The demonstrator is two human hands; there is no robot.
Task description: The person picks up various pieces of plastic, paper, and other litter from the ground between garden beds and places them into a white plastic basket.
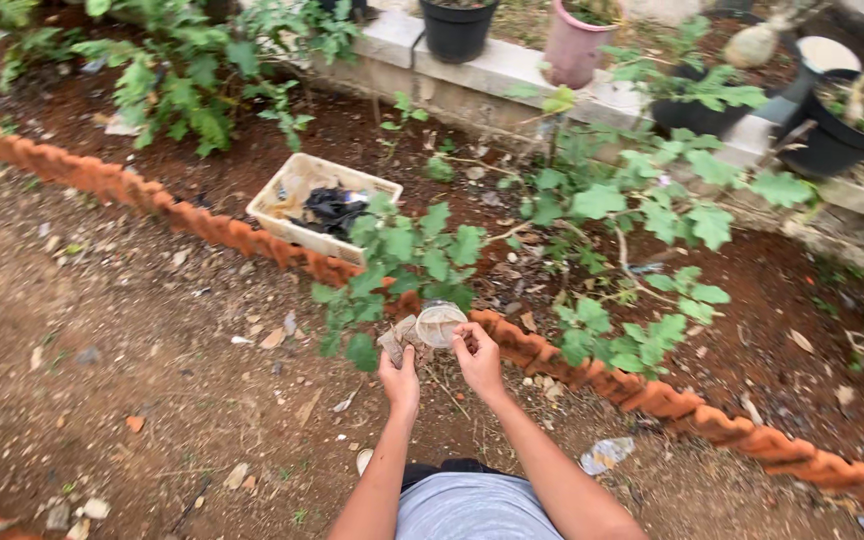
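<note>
The person's 2 forearms reach out over the dirt path. The right hand [478,362] pinches the rim of a clear plastic cup [440,324], fingers closed on it; the left hand [400,380] grips a crumpled scrap [394,343] beside it. Both are held above the scalloped brick edging [652,398], near a leafy plant [402,265]. A steady rim grip likely keeps the cup from slipping. A white basket [297,205] of litter sits beyond.

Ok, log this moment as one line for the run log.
left hand: holds crumpled scrap | right hand: grips clear plastic cup | ahead: leafy plant, brick edging, white basket
</note>
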